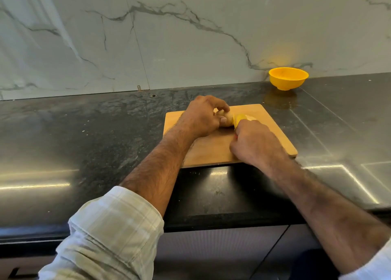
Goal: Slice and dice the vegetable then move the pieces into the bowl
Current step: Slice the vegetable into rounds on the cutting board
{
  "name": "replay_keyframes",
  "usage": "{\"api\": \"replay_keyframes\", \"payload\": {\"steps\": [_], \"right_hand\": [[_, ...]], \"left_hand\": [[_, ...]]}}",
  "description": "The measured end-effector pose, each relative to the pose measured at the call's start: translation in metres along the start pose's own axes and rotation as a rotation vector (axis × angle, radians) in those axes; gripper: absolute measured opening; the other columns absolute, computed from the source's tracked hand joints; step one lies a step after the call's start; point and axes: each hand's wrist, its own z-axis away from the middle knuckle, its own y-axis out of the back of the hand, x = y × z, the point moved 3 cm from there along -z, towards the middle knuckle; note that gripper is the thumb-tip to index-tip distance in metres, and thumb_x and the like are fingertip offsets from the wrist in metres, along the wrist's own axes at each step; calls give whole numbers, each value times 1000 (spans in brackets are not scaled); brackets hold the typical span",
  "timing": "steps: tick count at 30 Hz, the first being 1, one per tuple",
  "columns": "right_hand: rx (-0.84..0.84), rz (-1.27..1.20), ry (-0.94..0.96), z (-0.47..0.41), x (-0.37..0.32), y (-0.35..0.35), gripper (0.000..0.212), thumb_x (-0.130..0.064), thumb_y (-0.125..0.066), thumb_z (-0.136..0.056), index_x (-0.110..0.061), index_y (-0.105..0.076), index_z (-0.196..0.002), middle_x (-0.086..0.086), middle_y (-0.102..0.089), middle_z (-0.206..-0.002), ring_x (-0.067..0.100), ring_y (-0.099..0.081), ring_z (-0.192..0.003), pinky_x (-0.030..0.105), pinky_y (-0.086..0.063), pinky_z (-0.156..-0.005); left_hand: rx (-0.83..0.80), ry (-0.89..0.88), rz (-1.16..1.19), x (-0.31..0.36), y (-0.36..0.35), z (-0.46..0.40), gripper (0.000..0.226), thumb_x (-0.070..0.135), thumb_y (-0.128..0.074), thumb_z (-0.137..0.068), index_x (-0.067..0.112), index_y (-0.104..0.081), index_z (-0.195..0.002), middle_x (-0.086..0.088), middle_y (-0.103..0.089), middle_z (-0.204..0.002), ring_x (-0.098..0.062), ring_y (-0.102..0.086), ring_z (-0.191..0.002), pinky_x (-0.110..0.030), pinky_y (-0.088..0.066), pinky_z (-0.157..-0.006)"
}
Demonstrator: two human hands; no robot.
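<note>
Pale tan, rounded potato lies on its side near far edge of light wooden rectangular cutting board. Yellow knife blade stands against its right end. Yellow round plastic bowl sits upright at counter's back edge, well apart from board.

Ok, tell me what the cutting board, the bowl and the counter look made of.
Cutting board: wood or bamboo, matte, tan with faint grain.
Bowl: probably plastic, uniform bright yellow with a smooth thin rim.
Counter: polished dark stone, likely granite, speckled, with mirror-like reflections.
</note>
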Motion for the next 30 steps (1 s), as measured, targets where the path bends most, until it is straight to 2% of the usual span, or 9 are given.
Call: {"api": "replay_keyframes", "payload": {"steps": [6,9,12,15,18,22,25,30], "right_hand": [[66,-31,-33,-4,16,1,22,-32,-62,-94,-19,-64,-113,3,-57,-101,23,-52,-87,36,-48,-73],[188,-71,4,-5,15,8,23,-33,-61,-95,-18,-69,-111,0,-57,-92,20,-53,-80,31,-42,-63],[225,-79,41,-6,8,16,21,-31,-63,-95,-17,-75,-104,-1,-64,-86,13,-57,-73,26,-38,-52],[211,-73,41,-10,0,18,22,-30,-65,-94,-17,-77,-108,0,-69,-96,14,-58,-76,26,-43,-55],[198,-84,18,-10,-3,18,23,-30,-67,-93,-17,-75,-109,-1,-67,-94,13,-58,-75,30,-52,-61],[199,-71,16,-11,-8,18,22,-30,-69,-92,-16,-72,-108,-1,-61,-85,14,-58,-74,32,-51,-62],[181,-60,0,-20,-12,17,17,-30,-70,-92,-16,-67,-100,-1,-58,-80,15,-56,-71,33,-48,-61],[113,-72,-7,-30,-17,19,22,-32,-72,-93,-20,-55,-97,-2,-55,-81,14,-55,-72,34,-46,-63]], "left_hand": [[22,-3,89,-5,-2,4,27,26,-86,-87,33,-79,-112,11,-70,-117,-11,-68,-99,-42,-60,-93],[17,25,101,-7,0,4,25,28,-84,-90,36,-77,-113,13,-69,-123,-5,-67,-102,-42,-60,-94],[4,28,90,-5,-1,3,27,27,-86,-87,36,-78,-112,13,-69,-122,-6,-66,-102,-42,-60,-93],[7,10,69,-5,-3,1,28,25,-86,-86,35,-79,-111,13,-68,-118,-9,-66,-101,-44,-61,-92],[1,10,44,-6,-3,-1,28,26,-85,-88,35,-79,-113,12,-68,-119,-10,-66,-102,-45,-61,-92],[0,0,30,-5,-4,-2,26,27,-84,-88,33,-79,-113,11,-69,-120,-10,-66,-103,-44,-61,-93],[17,-15,32,-5,-4,-1,22,24,-83,-89,33,-81,-109,12,-71,-115,-11,-66,-102,-44,-61,-91],[21,-16,17,-3,-5,-2,23,27,-87,-86,33,-81,-107,11,-71,-113,-13,-65,-103,-44,-61,-92]]}}
